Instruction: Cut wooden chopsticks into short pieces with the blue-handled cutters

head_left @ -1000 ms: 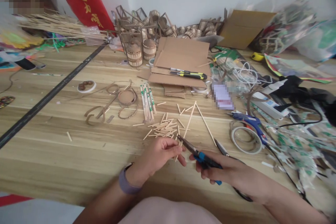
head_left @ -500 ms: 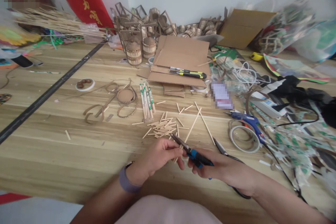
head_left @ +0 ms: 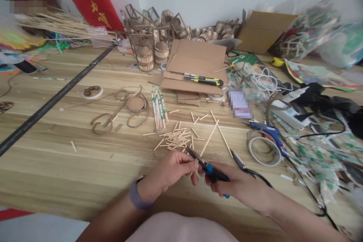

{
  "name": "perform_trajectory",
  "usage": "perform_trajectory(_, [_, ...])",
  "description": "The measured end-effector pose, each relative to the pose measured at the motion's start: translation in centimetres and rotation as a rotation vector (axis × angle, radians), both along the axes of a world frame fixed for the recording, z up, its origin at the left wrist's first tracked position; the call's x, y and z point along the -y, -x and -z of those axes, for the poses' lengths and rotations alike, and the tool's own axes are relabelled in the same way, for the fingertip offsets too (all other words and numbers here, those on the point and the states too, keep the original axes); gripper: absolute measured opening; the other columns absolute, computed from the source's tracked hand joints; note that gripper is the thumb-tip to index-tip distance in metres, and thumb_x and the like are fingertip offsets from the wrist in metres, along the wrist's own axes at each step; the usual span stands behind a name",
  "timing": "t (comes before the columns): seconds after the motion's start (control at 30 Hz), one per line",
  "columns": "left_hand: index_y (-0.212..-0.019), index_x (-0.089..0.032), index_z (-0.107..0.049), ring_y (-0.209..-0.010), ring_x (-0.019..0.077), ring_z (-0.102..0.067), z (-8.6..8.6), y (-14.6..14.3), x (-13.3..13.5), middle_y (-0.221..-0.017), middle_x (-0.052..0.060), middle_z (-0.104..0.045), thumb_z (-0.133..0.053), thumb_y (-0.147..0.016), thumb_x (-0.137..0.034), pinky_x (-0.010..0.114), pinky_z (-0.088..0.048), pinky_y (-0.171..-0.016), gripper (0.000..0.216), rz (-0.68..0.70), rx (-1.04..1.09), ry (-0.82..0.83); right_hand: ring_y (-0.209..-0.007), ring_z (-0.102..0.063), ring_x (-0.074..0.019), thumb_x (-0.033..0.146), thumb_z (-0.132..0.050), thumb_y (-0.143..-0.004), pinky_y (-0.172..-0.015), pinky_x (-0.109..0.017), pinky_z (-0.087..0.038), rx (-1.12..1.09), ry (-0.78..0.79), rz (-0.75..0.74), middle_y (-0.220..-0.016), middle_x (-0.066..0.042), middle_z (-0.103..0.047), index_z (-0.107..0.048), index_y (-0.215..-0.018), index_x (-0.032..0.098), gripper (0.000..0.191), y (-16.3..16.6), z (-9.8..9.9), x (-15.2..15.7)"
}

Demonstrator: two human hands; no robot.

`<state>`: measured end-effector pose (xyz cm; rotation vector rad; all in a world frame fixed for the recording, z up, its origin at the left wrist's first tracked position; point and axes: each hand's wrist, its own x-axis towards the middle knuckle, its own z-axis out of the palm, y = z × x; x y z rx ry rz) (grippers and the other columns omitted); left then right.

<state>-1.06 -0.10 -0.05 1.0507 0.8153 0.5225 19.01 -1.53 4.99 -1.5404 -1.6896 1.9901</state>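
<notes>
My left hand (head_left: 170,172) pinches a long thin bamboo stick (head_left: 209,138) near its lower end; the stick runs up and to the right over the table. My right hand (head_left: 241,189) grips blue-handled cutting pliers (head_left: 208,167), whose dark jaws meet the stick right by my left fingers. Just beyond the hands lies a heap of short cut stick pieces (head_left: 177,139). A second long stick (head_left: 221,134) crosses the held one.
A bundle of wrapped chopsticks (head_left: 159,109), cardboard rings (head_left: 137,105), a tape roll (head_left: 265,150), a blue glue gun (head_left: 270,133) and black scissors (head_left: 246,168) lie around. Cardboard sheets with utility knives (head_left: 202,80) and small woven cages (head_left: 153,55) stand behind. Cables and bags crowd the right side.
Both hands have shifted slightly left and nearer to me, and the held stick has tilted a little to the right. The pliers stay at the stick.
</notes>
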Motion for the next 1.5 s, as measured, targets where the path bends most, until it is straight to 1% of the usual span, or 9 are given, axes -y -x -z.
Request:
perform_trajectory(0.2, [-0.059,-0.016,-0.066,-0.06,0.0145,-0.056,0.1,0.0,0.1,-0.058,0.001,-0.064,-0.059,-0.08,-0.04,0.026,-0.042,-0.069,0.032,-0.002,0.007,-0.013,-0.068,-0.046,-0.0152,0.019,-0.048,-0.069,-0.063,-0.027,-0.037,0.058,-0.141,-0.054,-0.075,0.001,-0.052,-0.063,-0.09,0.019,0.026,0.4,0.1,0.0])
perform_trajectory(0.33, [-0.06,-0.016,-0.066,-0.059,0.0142,-0.056,0.0,-0.1,0.1,-0.06,0.002,-0.065,-0.059,-0.08,-0.04,0.026,-0.043,-0.069,0.032,-0.004,0.002,-0.027,-0.071,-0.048,-0.0169,0.016,-0.047,-0.072,-0.067,-0.028,-0.037,0.123,-0.272,-0.08,-0.077,0.0,-0.055,-0.062,-0.088,0.02,0.023,0.6,0.3,0.3])
perform_trajectory(0.5, [-0.059,-0.016,-0.064,-0.057,0.0128,-0.055,-0.1,-0.1,0.1,-0.071,0.004,-0.07,-0.058,-0.08,-0.04,0.026,-0.043,-0.067,0.033,0.011,0.004,-0.047,-0.076,-0.051,-0.0185,0.013,-0.047,-0.071,-0.073,-0.029,-0.039,0.141,-0.34,-0.074,-0.08,-0.001,-0.059,-0.061,-0.085,0.021,0.021,0.7,0.6,0.7])
perform_trajectory(0.63, [-0.059,-0.016,-0.062,-0.061,0.0145,-0.056,-0.3,-0.2,0.0,-0.064,0.003,-0.066,-0.055,-0.083,-0.042,0.026,-0.043,-0.069,0.036,0.002,-0.039,-0.09,-0.076,-0.05,-0.019,0.019,-0.049,-0.073,-0.072,-0.031,-0.04,0.136,-0.276,-0.048,-0.081,-0.002,-0.059,-0.06,-0.088,0.02,0.019,0.5,0.7,0.5])
perform_trajectory(0.83, [-0.072,-0.018,-0.06,-0.062,0.0164,-0.058,-0.7,-0.4,0.1,-0.055,-0.001,-0.058,-0.05,-0.085,-0.05,0.028,-0.043,-0.069,0.036,-0.028,-0.067,-0.073,-0.081,-0.05,-0.0181,0.024,-0.055,-0.07,-0.066,-0.028,-0.038,-0.104,0.023,0.049,-0.087,-0.002,-0.057,-0.061,-0.094,0.019,0.026,0.1,0.3,0.0])
perform_trajectory(0.97, [-0.075,-0.018,-0.059,-0.06,0.0163,-0.057,-0.7,-0.4,0.2,-0.053,-0.002,-0.056,-0.049,-0.084,-0.054,0.028,-0.043,-0.069,0.038,-0.024,-0.089,-0.056,-0.077,-0.049,-0.0166,0.023,-0.055,-0.069,-0.062,-0.027,-0.037,-0.121,0.078,0.062,-0.083,-0.001,-0.055,-0.06,-0.093,0.018,0.025,0.2,0.3,0.1])
perform_trajectory(1.23, [-0.076,-0.017,-0.06,-0.061,0.0153,-0.057,-0.3,-0.2,0.2,-0.054,-0.003,-0.054,-0.047,-0.088,-0.047,0.026,-0.043,-0.067,0.035,-0.007,-0.136,-0.108,-0.074,-0.049,-0.0167,0.022,-0.051,-0.069,-0.062,-0.028,-0.039,-0.025,-0.027,0.031,-0.08,-0.001,-0.054,-0.058,-0.086,0.018,0.019,0.2,1.0,0.3])
perform_trajectory(1.33, [-0.077,-0.017,-0.061,-0.062,0.0157,-0.058,-0.5,-0.1,0.2,-0.054,-0.002,-0.055,-0.046,-0.089,-0.047,0.026,-0.043,-0.067,0.036,0.002,-0.16,-0.122,-0.073,-0.05,-0.0176,0.021,-0.05,-0.072,-0.064,-0.029,-0.041,0.045,-0.116,0.013,-0.077,-0.001,-0.054,-0.058,-0.087,0.019,0.017,0.4,1.3,0.4])
perform_trajectory(1.5, [-0.079,-0.017,-0.061,-0.061,0.0157,-0.056,-0.5,-0.2,0.3,-0.055,-0.002,-0.054,-0.045,-0.089,-0.046,0.026,-0.042,-0.066,0.034,0.0,-0.185,-0.134,-0.089,-0.054,-0.0225,0.029,-0.053,-0.082,-0.083,-0.036,-0.043,0.062,-0.276,-0.029,-0.093,-0.005,-0.063,-0.062,-0.094,0.019,0.018,0.8,1.4,0.3])
